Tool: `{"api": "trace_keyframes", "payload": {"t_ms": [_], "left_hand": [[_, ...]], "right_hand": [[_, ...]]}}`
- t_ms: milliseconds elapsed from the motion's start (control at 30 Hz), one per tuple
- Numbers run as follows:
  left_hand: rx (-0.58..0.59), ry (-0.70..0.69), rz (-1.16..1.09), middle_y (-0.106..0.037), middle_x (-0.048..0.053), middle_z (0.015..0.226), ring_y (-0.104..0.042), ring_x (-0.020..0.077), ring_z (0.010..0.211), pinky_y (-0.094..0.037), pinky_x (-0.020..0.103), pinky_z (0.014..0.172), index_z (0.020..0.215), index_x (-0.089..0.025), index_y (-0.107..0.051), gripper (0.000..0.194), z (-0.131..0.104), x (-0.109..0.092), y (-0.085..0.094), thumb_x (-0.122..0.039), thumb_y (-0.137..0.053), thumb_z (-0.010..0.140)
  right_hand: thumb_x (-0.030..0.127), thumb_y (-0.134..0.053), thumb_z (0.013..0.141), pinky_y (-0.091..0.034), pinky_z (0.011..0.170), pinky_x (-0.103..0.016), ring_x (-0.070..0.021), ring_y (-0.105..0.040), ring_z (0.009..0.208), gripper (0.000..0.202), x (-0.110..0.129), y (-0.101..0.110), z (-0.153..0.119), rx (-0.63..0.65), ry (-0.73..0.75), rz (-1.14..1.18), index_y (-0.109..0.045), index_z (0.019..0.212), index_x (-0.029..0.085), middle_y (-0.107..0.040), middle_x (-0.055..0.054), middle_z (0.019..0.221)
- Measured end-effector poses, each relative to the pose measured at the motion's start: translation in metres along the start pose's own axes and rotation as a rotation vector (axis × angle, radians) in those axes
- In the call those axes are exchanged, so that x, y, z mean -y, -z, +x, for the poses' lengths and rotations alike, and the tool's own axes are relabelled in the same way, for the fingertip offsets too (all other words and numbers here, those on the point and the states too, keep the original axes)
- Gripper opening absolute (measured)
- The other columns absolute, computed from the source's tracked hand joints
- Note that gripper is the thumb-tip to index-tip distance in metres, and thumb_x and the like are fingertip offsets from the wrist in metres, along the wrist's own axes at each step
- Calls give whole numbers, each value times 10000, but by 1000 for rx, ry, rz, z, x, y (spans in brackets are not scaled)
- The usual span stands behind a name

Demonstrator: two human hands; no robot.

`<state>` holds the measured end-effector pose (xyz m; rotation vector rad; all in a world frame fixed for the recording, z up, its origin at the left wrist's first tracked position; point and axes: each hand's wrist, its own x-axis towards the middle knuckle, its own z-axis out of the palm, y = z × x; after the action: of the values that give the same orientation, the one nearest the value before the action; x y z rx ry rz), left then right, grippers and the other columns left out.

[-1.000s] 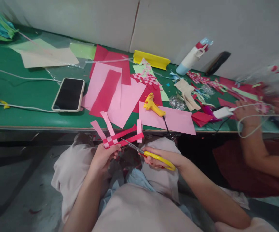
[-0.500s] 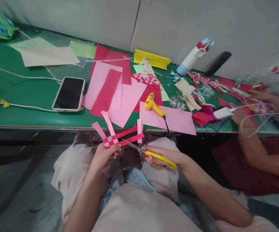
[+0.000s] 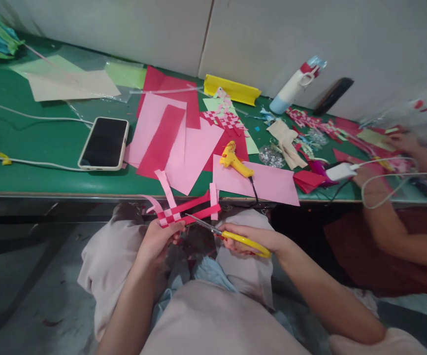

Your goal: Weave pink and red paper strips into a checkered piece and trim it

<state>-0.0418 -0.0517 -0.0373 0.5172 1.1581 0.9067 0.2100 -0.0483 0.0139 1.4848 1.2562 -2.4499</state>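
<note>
Between thumb and fingers, my left hand point(image 3: 161, 237) pinches a small piece of woven paper strips point(image 3: 169, 216), light pink crossed with red, its loose ends fanning out toward the table. The outermost light pink strip on the left is curled. My right hand point(image 3: 241, 239) is wrapped round the yellow handle of a pair of scissors point(image 3: 248, 243). The scissor blades lie against the lower red strip, just right of the weave. Both hands are over my lap, in front of the table edge.
On the green table point(image 3: 47, 180) lie a phone point(image 3: 104, 143), pink and red paper sheets point(image 3: 202, 153), a yellow hot glue gun point(image 3: 236, 160) with a cord, and woven scraps point(image 3: 224, 121). A bottle point(image 3: 296, 86) stands behind. At the right, a co-worker's arms point(image 3: 386, 217) reach over the table.
The leftmost light pink strip, straight before, now curls over to the left. My hands and the scissors stay almost in place. The co-worker's far hand has shifted slightly.
</note>
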Motion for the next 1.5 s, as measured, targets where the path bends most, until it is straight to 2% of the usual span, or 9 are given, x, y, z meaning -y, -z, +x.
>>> {"api": "trace_keyframes", "payload": {"t_ms": [200, 333, 433, 600, 867, 1100, 1267, 1400, 1500], "left_hand": [[-8, -6, 16, -569, -5, 491, -432, 49, 403, -315, 177, 383, 572, -116, -643, 261, -1, -1, -1, -315, -809, 541], [-12, -5, 32, -534, -21, 446, -420, 46, 388, -298, 175, 378, 563, -113, -650, 246, -2, -3, -2, -310, -795, 544], [-10, -3, 31, -512, -28, 428, -410, 45, 382, -292, 175, 378, 550, -113, -646, 251, -3, -4, -3, -316, -794, 541], [-1, -16, 27, -541, -12, 463, -420, 49, 396, -295, 177, 380, 563, -113, -646, 259, -1, 0, 0, -324, -796, 557], [-4, -19, 25, -570, 0, 495, -415, 45, 393, -289, 179, 380, 576, -115, -637, 274, 0, 2, 1, -331, -805, 558], [1, -12, 46, -534, -18, 459, -411, 49, 394, -298, 179, 381, 580, -114, -638, 246, 0, 1, 0, -304, -792, 567], [0, 0, 53, -569, -7, 490, -418, 47, 387, -295, 178, 366, 569, -115, -629, 241, -3, -3, -3, -293, -790, 540], [1, -3, 59, -580, -2, 497, -419, 48, 384, -298, 180, 363, 572, -115, -629, 236, -3, -2, -3, -289, -784, 539], [6, -10, 67, -573, -4, 489, -417, 48, 382, -297, 181, 362, 573, -115, -630, 237, -2, -2, -2, -295, -781, 545]], "right_hand": [[325, -675, 741, -181, 394, -222, -34, -292, 423, 386, 2, -1, 0, -9, -10, 15, -423, 1011, 215, -413, 92, 618], [453, -599, 785, -172, 403, -224, -43, -297, 415, 314, 3, -1, 2, -9, -72, 117, -451, 909, 206, -407, 86, 560], [537, -535, 811, -163, 393, -225, -51, -303, 405, 347, -1, 0, 3, -11, -92, 154, -462, 854, 201, -370, 87, 511], [446, -685, 738, -181, 370, -208, -31, -354, 418, 388, -7, 4, 3, -16, -23, 180, -469, 971, 224, -526, 70, 693], [464, -611, 789, -202, 376, -205, -24, -381, 415, 319, -8, 4, 5, -31, -41, 245, -490, 949, 216, -575, 52, 741], [577, -523, 818, -181, 372, -213, -57, -325, 409, 375, -7, 2, 11, -7, -136, 180, -494, 844, 204, -402, 72, 536], [635, -458, 839, -206, 390, -203, -53, -304, 421, 433, -12, 1, 20, 2, -129, 151, -492, 827, 203, -391, 69, 554], [563, -586, 802, -211, 400, -190, -44, -318, 427, 364, -21, 3, 23, -16, -32, 104, -490, 899, 226, -404, 81, 587], [599, -545, 817, -200, 404, -194, -48, -323, 425, 383, -23, 4, 23, -10, -64, 151, -486, 906, 231, -399, 78, 585]]}}
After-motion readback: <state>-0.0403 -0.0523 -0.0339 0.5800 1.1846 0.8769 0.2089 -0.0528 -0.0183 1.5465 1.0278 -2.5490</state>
